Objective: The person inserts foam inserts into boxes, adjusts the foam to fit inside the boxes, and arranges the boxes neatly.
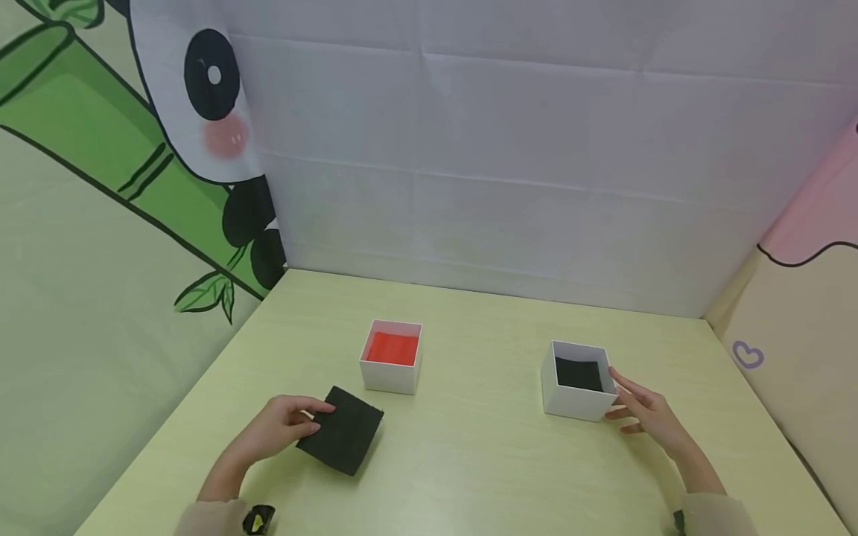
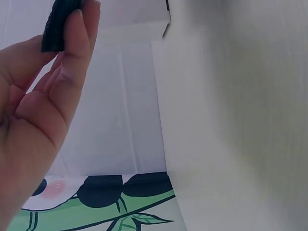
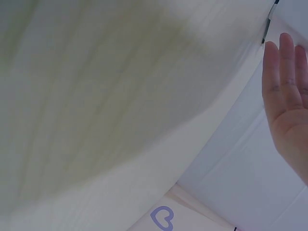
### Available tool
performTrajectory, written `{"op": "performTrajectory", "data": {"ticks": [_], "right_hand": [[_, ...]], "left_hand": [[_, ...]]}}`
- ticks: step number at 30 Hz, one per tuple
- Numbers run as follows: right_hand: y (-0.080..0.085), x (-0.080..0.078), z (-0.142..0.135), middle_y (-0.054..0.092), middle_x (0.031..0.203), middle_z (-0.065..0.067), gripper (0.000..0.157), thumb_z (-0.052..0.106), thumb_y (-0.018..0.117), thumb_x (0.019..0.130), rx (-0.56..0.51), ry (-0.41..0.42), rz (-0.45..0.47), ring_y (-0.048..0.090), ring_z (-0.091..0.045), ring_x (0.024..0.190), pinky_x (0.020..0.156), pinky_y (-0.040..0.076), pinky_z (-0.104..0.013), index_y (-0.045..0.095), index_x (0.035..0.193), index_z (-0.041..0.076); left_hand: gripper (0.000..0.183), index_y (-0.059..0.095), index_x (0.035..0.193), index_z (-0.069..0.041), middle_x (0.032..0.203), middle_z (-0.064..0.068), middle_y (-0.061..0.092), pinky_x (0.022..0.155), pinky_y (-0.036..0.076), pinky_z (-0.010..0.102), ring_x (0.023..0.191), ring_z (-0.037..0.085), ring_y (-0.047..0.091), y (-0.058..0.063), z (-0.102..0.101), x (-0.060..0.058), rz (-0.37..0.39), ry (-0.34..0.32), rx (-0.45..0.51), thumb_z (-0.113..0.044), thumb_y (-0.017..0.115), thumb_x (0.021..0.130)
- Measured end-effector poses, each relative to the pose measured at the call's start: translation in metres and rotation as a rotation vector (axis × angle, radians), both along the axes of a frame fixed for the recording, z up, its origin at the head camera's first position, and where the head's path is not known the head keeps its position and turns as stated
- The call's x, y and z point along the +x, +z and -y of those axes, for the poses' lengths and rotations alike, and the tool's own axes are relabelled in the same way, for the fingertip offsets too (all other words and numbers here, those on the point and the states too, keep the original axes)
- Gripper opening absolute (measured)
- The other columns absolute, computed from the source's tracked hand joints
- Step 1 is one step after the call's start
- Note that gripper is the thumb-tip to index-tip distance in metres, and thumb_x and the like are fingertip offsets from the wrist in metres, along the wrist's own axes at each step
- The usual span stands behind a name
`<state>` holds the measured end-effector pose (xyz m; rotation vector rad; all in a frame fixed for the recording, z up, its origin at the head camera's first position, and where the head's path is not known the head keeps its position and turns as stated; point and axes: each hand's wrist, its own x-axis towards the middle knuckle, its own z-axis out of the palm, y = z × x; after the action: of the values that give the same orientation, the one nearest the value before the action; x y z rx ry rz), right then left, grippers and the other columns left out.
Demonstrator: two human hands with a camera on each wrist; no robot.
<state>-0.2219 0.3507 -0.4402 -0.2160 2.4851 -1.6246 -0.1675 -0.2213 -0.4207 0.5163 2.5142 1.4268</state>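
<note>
My left hand [image 1: 278,424] pinches the edge of a black square piece of cloth or thin sheet [image 1: 345,432] between thumb and fingers. The square is tilted over the near left of the table. In the left wrist view, the pinched dark piece [image 2: 57,24] shows edge-on at the fingertips of the left hand [image 2: 43,106]. Over on the right, my right hand [image 1: 650,420] has its fingertips right at the side of a white box [image 1: 573,402] with a black piece [image 1: 579,374] inside. The right wrist view shows straight fingers on the right hand [image 3: 288,101].
A second white box [image 1: 389,378], holding a red piece [image 1: 393,348], stands behind the left hand. Both boxes are open at the top on a pale table [image 1: 482,461]. A white cloth backdrop [image 1: 469,171] rises along the far edge, with printed hangings at both sides.
</note>
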Motion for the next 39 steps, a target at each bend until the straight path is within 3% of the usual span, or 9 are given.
{"op": "performTrajectory", "data": {"ticks": [7, 14, 21, 31, 39], "right_hand": [[0.001, 0.000, 0.000, 0.058, 0.102, -0.023, 0.048, 0.024, 0.040, 0.097, 0.005, -0.002, 0.013, 0.061, -0.032, 0.086, 0.066, 0.049, -0.040, 0.025, 0.139, 0.006], [0.001, -0.001, 0.000, 0.057, 0.103, -0.026, 0.047, 0.023, 0.039, 0.097, 0.010, -0.003, 0.011, 0.061, -0.032, 0.086, 0.067, 0.049, -0.041, 0.025, 0.138, 0.005], [0.000, -0.001, -0.001, 0.057, 0.101, -0.025, 0.048, 0.024, 0.040, 0.097, 0.009, -0.008, 0.021, 0.061, -0.032, 0.086, 0.067, 0.049, -0.041, 0.025, 0.139, 0.005], [0.000, -0.002, -0.001, 0.057, 0.100, -0.024, 0.049, 0.025, 0.039, 0.097, 0.015, -0.005, 0.019, 0.062, -0.031, 0.086, 0.067, 0.049, -0.041, 0.025, 0.139, 0.005], [-0.001, -0.002, -0.001, 0.057, 0.100, -0.023, 0.048, 0.024, 0.039, 0.097, 0.019, -0.012, 0.012, 0.062, -0.031, 0.085, 0.066, 0.049, -0.041, 0.025, 0.138, 0.005]], "left_hand": [[0.026, 0.061, 0.106, 0.006, 0.106, 0.022, 0.057, 0.063, 0.047, 0.026, 0.072, 0.014, 0.061, 0.004, -0.023, -0.001, -0.012, -0.078, 0.005, 0.008, 0.057, 0.080], [0.026, 0.062, 0.105, 0.005, 0.100, 0.017, 0.060, 0.053, 0.042, 0.022, 0.060, 0.009, 0.055, -0.005, -0.054, -0.006, -0.025, -0.138, 0.076, 0.009, 0.057, 0.080], [0.026, 0.062, 0.106, 0.006, 0.101, 0.017, 0.061, 0.049, 0.038, 0.021, 0.053, 0.010, 0.050, -0.004, -0.076, -0.008, -0.031, -0.142, 0.107, 0.010, 0.056, 0.081], [0.028, 0.061, 0.108, 0.004, 0.106, 0.018, 0.058, 0.059, 0.048, 0.025, 0.066, 0.015, 0.059, -0.007, -0.101, -0.010, -0.043, -0.060, 0.182, 0.003, 0.061, 0.081], [0.028, 0.061, 0.109, 0.004, 0.095, 0.013, 0.057, 0.056, 0.049, 0.030, 0.063, 0.016, 0.055, -0.004, -0.122, -0.015, -0.024, -0.105, 0.224, 0.001, 0.062, 0.081]]}}
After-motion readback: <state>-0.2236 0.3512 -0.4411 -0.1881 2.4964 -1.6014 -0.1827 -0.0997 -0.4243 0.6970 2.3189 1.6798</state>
